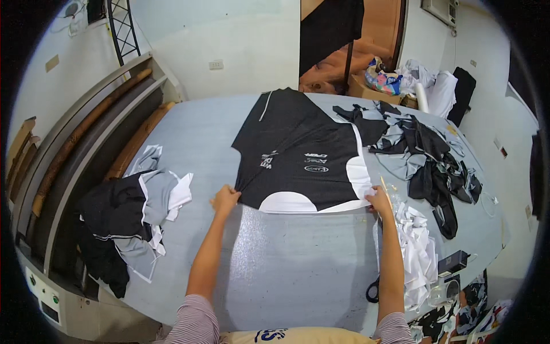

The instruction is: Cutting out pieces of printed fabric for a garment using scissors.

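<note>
A black fabric panel (292,143) with white edging, white curved sections and small white printing lies spread on the light blue table. My left hand (225,199) pinches its near left corner. At the near right corner, my right hand (378,200) grips the white edge of the same panel. Both arms are stretched forward, and the panel's near edge runs fairly straight between the hands. Just right of my right hand lies a heap of crumpled white scraps (415,252).
Black and grey fabric pieces (129,212) are piled at the left, beside a long roller machine (86,137). More dark cut pieces (424,155) cover the right side. Black scissor handles (373,290), a small black box (452,262) and a clear container (444,292) sit near right.
</note>
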Demonstrator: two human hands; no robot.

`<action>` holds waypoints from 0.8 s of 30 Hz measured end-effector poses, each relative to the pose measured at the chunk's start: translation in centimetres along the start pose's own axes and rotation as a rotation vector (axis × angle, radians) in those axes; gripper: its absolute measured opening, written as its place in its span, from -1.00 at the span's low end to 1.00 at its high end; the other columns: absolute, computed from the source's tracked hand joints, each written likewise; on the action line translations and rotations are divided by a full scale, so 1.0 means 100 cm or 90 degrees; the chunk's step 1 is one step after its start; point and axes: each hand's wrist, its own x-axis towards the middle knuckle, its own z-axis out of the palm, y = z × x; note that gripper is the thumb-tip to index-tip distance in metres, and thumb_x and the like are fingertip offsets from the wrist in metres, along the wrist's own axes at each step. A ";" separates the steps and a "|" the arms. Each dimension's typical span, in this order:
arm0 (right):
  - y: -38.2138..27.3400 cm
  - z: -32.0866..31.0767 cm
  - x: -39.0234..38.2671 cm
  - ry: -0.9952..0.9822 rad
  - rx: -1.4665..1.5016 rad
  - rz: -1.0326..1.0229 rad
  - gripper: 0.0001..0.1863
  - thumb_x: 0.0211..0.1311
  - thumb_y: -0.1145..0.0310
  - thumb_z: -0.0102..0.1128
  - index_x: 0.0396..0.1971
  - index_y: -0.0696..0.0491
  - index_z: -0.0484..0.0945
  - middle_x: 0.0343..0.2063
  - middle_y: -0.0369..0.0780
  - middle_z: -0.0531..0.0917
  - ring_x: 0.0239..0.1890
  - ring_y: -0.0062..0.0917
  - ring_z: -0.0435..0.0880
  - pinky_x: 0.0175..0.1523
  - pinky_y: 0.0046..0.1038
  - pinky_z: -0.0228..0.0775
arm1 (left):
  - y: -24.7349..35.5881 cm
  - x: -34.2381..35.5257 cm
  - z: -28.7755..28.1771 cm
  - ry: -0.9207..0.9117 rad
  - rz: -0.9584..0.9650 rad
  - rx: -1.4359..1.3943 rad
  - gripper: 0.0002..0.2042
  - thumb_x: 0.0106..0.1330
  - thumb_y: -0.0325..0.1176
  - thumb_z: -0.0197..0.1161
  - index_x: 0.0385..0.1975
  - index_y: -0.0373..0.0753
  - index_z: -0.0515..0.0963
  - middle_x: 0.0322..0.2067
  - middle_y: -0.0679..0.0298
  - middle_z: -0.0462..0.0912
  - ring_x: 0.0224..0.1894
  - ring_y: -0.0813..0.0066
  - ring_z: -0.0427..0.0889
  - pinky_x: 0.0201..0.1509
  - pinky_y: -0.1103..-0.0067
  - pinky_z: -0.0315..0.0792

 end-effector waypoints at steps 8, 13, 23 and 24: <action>0.032 -0.078 0.001 -0.077 -0.388 -0.301 -0.40 -0.05 0.38 0.31 0.08 0.10 0.35 -0.22 -0.03 0.56 -0.24 -0.22 0.61 -0.18 -0.24 0.48 | -0.020 -0.226 -0.095 -0.476 0.070 -0.165 -0.63 0.22 -0.19 0.28 -0.08 -0.27 0.43 -0.49 0.22 0.64 -0.36 0.48 0.62 -0.33 0.51 0.44; -0.035 -0.004 -0.076 0.256 -0.367 -0.438 -0.53 0.09 0.29 0.24 0.00 0.16 0.41 -0.14 0.02 0.55 -0.05 -0.07 0.50 0.05 -0.21 0.33 | -0.025 -0.169 -0.111 -0.173 0.390 -0.045 -0.67 0.33 -0.28 0.15 0.01 -0.32 0.45 -0.10 0.08 0.60 -0.05 0.28 0.59 0.06 0.47 0.42; -0.020 0.040 -0.182 0.086 -0.441 -0.493 -0.49 0.22 0.08 0.13 0.06 0.09 0.41 0.13 0.03 0.37 0.22 0.05 0.24 0.27 0.01 0.04 | -0.154 0.004 -0.088 0.119 0.168 0.213 -0.44 0.35 0.03 -0.04 0.21 -0.24 0.32 0.21 -0.03 0.32 0.25 0.00 0.30 0.27 0.26 0.22; -0.014 0.013 -0.182 0.116 -0.412 -0.493 -0.54 0.21 0.16 0.16 0.03 0.10 0.43 0.11 0.02 0.39 0.20 0.03 0.28 0.27 -0.07 0.09 | -0.152 -0.001 -0.083 0.129 0.066 0.213 -0.43 0.35 0.04 -0.03 0.21 -0.25 0.30 0.20 -0.04 0.33 0.24 0.01 0.30 0.26 0.25 0.23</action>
